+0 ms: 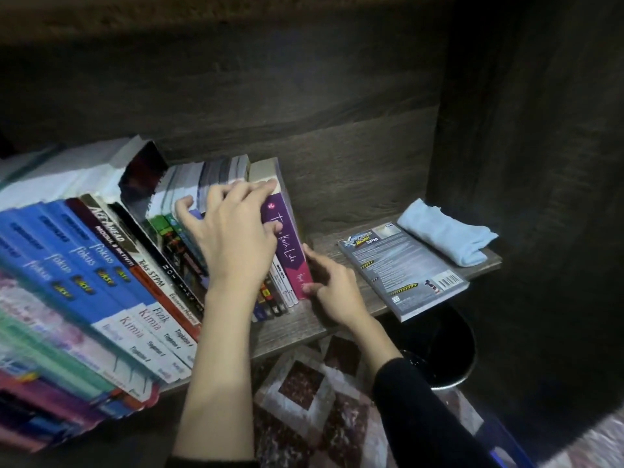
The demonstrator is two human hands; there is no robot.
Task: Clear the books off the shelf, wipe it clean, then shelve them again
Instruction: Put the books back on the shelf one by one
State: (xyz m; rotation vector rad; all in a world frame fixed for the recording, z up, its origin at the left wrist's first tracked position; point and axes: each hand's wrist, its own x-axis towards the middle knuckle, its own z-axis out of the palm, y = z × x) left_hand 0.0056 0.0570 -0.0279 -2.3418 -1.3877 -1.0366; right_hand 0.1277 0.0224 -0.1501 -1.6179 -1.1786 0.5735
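The purple book (287, 238) stands last in the leaning row on the shelf (293, 329), its long axis tilting up and away from the person. The left hand (236, 238) spreads wide over the row just left of it, fingertips hooked on its top edge and thumb on its spine. The right hand (331, 285) pinches its lower corner from the right, so both hands hold its ends. A grey book (401, 268) lies flat to its right, and a blue cloth (445, 234) beyond that. The right hand's fingertips behind the cover are hidden, and the titles are blurred.
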